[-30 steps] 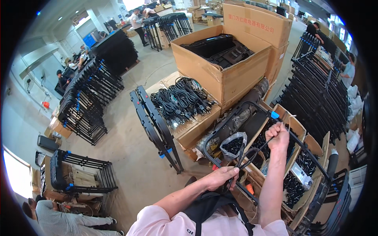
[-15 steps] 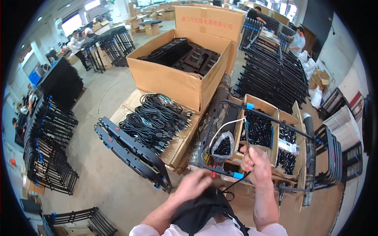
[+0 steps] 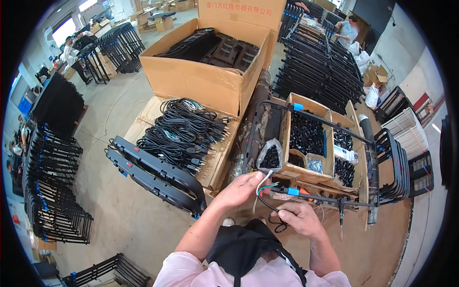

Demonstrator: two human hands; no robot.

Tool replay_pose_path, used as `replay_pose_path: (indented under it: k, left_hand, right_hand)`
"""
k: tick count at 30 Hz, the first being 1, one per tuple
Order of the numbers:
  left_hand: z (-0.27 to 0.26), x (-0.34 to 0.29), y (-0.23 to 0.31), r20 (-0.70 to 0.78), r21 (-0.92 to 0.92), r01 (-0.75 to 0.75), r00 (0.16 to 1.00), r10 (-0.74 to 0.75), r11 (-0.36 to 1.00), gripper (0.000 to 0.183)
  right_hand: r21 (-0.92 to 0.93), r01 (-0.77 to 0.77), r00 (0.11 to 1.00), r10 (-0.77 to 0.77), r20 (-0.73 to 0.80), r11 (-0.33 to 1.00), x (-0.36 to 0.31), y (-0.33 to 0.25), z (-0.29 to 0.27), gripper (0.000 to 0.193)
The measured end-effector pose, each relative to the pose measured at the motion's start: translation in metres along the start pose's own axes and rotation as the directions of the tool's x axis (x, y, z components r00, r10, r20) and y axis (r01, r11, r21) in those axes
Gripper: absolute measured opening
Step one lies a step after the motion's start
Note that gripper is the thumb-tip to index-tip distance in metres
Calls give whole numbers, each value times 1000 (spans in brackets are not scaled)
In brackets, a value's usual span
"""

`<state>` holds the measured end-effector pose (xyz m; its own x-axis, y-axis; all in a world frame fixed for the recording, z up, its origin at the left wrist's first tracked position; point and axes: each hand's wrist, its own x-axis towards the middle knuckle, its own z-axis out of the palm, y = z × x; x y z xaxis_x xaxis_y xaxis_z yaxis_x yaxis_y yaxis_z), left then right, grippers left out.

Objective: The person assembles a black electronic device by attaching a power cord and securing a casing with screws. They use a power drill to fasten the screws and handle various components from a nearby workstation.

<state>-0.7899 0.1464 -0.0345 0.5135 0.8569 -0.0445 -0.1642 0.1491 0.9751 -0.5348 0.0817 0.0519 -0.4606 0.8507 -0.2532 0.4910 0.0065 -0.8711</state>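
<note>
A black tubular frame with blue sleeves lies across the parts boxes in front of me. At its near left corner, my left hand is closed with its fingertips on a thin white cord. The cord's lower end hangs down beside the fingers. A black power cable runs between my hands, its stripped end showing green and white wires next to the left fingertips. My right hand grips this cable lower down, where it loops below the hand.
Coiled power cords lie on cardboard to the left, beside two curved black panels. Behind them stands a big carton of black parts. Wooden boxes hold small black pieces, and a plastic bag holds more. Stacked frames stand beyond.
My right hand has come down toward me with the cable. My left hand has moved up to the frame's corner and taken hold of the white cord, which earlier arched over the boxes.
</note>
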Motion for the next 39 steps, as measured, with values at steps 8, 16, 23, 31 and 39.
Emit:
replay_pose_path:
  k: [8, 16, 23, 31, 39]
  left_hand:
    - [16, -12, -40, 203, -411, 323, 944, -260, 853, 41]
    - [54, -15, -58, 331, -503, 450, 889, -317, 737, 35]
    - [80, -14, -69, -67, -487, 260, 941, -333, 834, 24]
    - [101, -18, -89, -365, -205, 138, 908, -206, 969, 15]
    - [113, -32, -79, -479, -434, -37, 855, -196, 900, 14]
  right_hand:
    - [-90, -51, 983, 66, 172, 995, -21, 40, -15, 30]
    - [-143, 23, 976, 9, 216, 989, -38, 73, -32, 30]
    - [-163, 0, 969, 40, 244, 987, -36, 105, -32, 34]
    - [149, -187, 976, 167, 140, 971, 7, 107, 20, 39]
    - [689, -309, 948, 266, 172, 656, 23, 121, 46, 42]
